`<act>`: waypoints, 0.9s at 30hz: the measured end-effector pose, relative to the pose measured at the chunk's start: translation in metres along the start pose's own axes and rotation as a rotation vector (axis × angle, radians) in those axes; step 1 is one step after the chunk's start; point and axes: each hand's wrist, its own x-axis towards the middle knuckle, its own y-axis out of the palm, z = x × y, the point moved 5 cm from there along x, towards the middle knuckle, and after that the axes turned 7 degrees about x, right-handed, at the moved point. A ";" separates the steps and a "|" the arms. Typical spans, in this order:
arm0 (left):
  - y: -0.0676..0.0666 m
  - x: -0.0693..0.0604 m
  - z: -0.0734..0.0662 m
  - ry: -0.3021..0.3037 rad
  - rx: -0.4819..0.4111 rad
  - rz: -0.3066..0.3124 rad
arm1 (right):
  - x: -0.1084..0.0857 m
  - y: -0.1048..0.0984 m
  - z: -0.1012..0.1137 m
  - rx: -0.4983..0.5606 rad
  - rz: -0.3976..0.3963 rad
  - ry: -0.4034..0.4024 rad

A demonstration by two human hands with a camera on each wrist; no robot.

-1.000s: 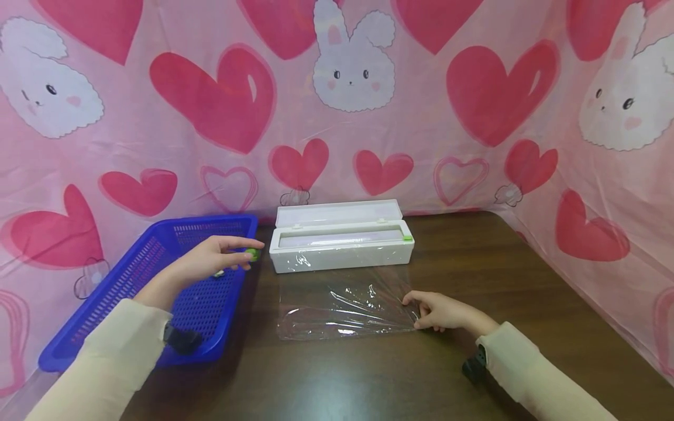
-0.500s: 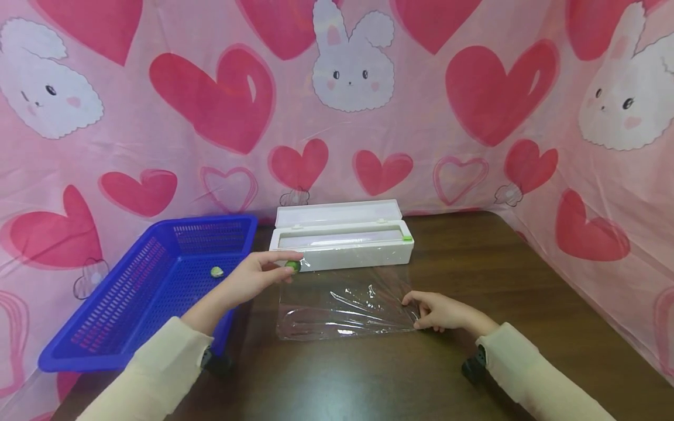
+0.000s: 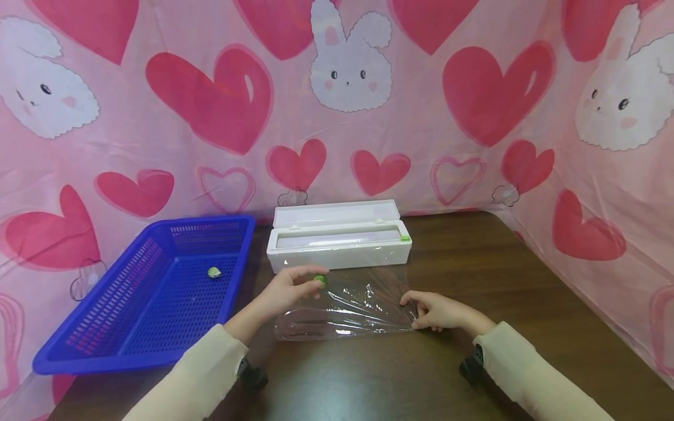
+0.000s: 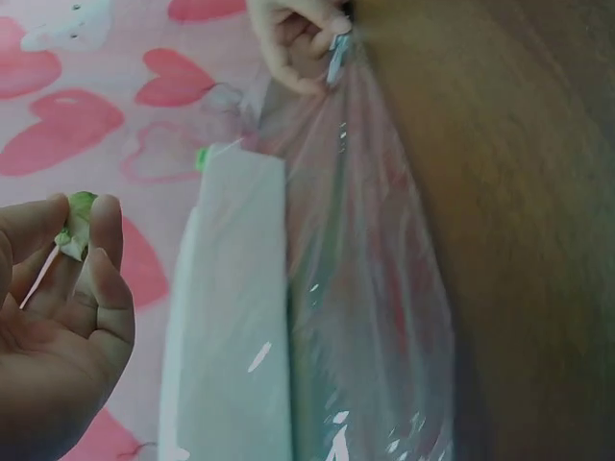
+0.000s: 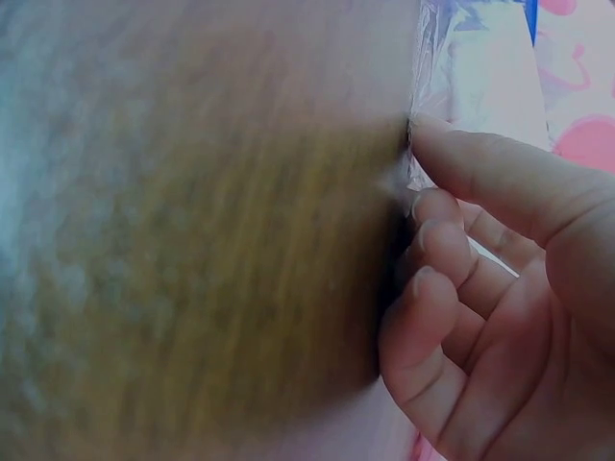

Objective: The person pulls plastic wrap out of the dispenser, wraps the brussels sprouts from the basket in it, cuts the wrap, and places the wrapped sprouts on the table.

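My left hand (image 3: 286, 290) pinches a small green Brussels sprout (image 3: 320, 280) between thumb and fingers, held over the left part of the cling film. In the left wrist view the sprout (image 4: 77, 226) shows a pale base. A clear sheet of cling film (image 3: 342, 313) stretches forward from a white dispenser box (image 3: 339, 256) with its lid raised. At the film's near right corner my right hand (image 3: 437, 311) grips the edge, gathering it into creases. The right wrist view shows the thumb and fingers (image 5: 437, 250) at the film's edge.
On the left stands a blue perforated basket (image 3: 239, 286) with another pale green sprout (image 3: 214, 272) inside. A green slider (image 3: 404, 238) sits at the box's right end. Behind the brown table (image 3: 474, 257) hangs a pink curtain (image 3: 416, 134) with hearts and rabbits.
My left hand has carried the sprout rightward from above the basket's right rim to over the cling film. The right hand keeps its grip on the corner.
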 end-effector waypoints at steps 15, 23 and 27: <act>0.046 0.017 0.019 -0.044 0.095 0.052 | 0.001 -0.001 -0.003 -0.001 -0.004 0.012; 0.065 0.026 0.038 -0.051 0.188 0.065 | 0.000 -0.001 0.001 -0.002 -0.001 0.006; 0.072 0.028 0.044 -0.061 0.245 0.064 | 0.000 0.000 0.000 -0.001 0.002 0.009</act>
